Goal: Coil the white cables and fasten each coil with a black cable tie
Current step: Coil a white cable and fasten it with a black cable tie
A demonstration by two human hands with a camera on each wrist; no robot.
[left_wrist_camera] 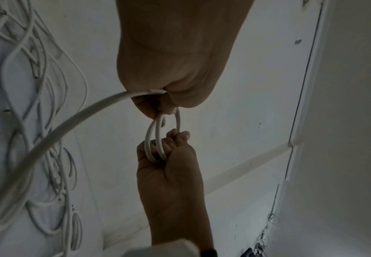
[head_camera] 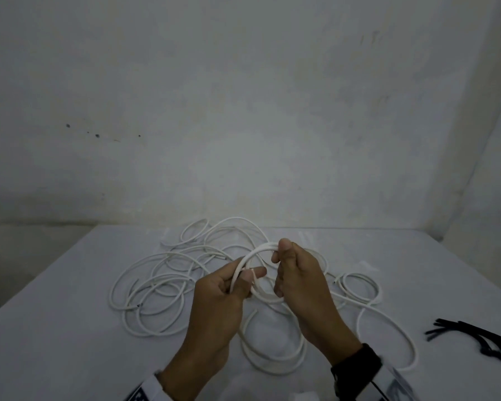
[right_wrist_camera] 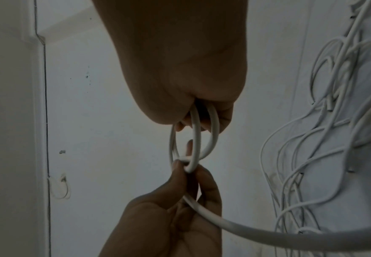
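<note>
Now both hands grip a small, round white coil (head_camera: 258, 273).

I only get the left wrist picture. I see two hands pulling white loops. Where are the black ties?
Observer: The black cable ties lie on the table near the right hand, untouched.
Child: Is the coil big?
Observer: It's small. The head view shows the coil held between both hands, above the loose white cables.
Child: What does the left hand do?
Observer: The right wrist view shows the left hand pinching the loops where they cross.
</note>
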